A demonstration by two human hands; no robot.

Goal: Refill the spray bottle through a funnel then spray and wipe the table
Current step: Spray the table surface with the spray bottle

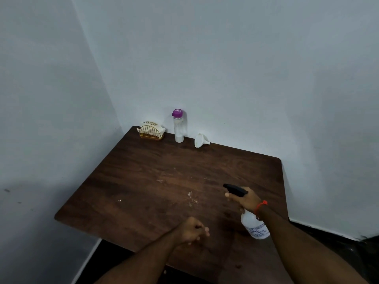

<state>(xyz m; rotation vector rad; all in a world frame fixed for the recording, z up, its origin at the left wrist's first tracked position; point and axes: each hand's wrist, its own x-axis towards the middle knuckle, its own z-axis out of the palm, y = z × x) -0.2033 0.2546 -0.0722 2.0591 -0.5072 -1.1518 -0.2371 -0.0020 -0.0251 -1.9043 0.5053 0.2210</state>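
The right hand point(245, 198) grips the spray bottle point(255, 224) above the wooden table point(143, 181), nozzle pointing left. The left hand point(193, 229) hovers curled, seemingly holding nothing. At the back stand 1 napkin holder point(151, 131), a purple-capped bottle point(178, 126) and a white funnel point(200, 140) on its side.

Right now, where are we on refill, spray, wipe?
Refill looks done: the funnel lies on its side by the wall, and the purple-capped bottle stands closed. In hand: the right hand grips the spray bottle, nozzle aimed over the table. Left hand is curled, apparently empty. Left: wiping; crumbs remain and the napkins sit in their holder.
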